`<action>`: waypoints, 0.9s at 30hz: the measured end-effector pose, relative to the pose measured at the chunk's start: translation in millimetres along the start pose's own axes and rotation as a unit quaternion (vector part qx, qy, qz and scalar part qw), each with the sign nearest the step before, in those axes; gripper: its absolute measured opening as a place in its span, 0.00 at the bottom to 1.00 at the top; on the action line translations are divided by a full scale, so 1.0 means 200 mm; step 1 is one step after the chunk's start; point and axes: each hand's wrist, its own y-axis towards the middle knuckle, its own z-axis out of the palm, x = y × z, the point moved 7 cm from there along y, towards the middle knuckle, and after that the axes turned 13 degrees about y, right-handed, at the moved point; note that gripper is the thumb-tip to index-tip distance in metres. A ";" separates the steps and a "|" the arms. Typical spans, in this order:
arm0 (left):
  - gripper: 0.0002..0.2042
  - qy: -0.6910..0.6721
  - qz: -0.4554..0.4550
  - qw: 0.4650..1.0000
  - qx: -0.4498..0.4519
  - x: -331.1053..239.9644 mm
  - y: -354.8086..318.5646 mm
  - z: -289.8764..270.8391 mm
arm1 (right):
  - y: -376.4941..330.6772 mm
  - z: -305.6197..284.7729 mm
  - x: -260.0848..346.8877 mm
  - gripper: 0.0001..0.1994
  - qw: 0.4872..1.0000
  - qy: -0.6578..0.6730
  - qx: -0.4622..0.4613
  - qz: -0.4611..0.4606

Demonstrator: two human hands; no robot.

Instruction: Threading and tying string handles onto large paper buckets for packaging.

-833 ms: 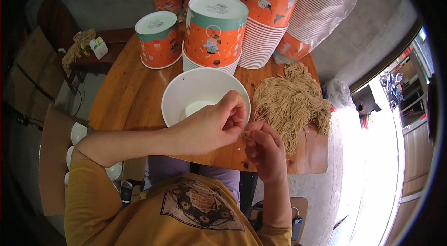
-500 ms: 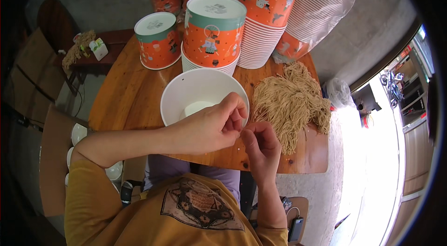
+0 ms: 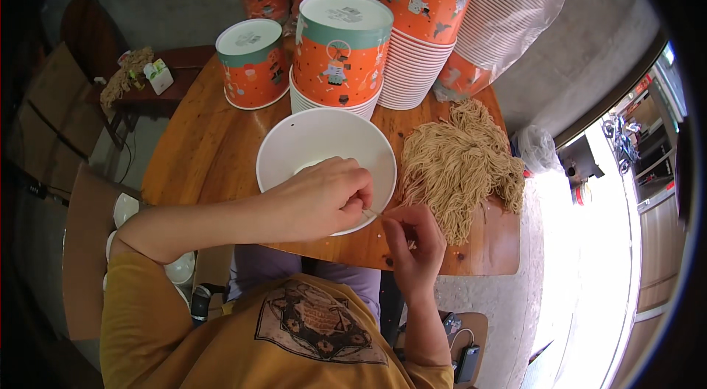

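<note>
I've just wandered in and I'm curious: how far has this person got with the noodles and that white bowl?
Barely begun, it seems. The white bowl looks almost empty. In hand: the left hand and right hand pinch a few strands together at the bowl's near rim. Left: the big noodle pile lies on the wooden table, and stacks of orange paper tubs stand behind, seemingly unfilled.

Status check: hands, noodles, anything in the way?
Left hand and right hand pinch a noodle strand between them, over white bowl rim. Noodle pile lies right. Nothing between.
</note>
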 end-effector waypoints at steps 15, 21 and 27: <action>0.06 -0.011 0.038 0.998 -0.053 -0.04 -0.02 -0.02 | 0.01 0.04 0.16 0.08 0.967 -0.214 0.033 -0.137; 0.07 0.110 0.134 0.975 -0.141 -0.08 -0.05 -0.04 | -0.03 0.04 0.09 0.07 0.993 -0.109 0.037 -0.031; 0.12 0.096 0.042 0.994 0.039 -0.04 -0.11 -0.04 | 0.02 -0.10 0.16 0.05 0.977 -0.159 0.140 0.001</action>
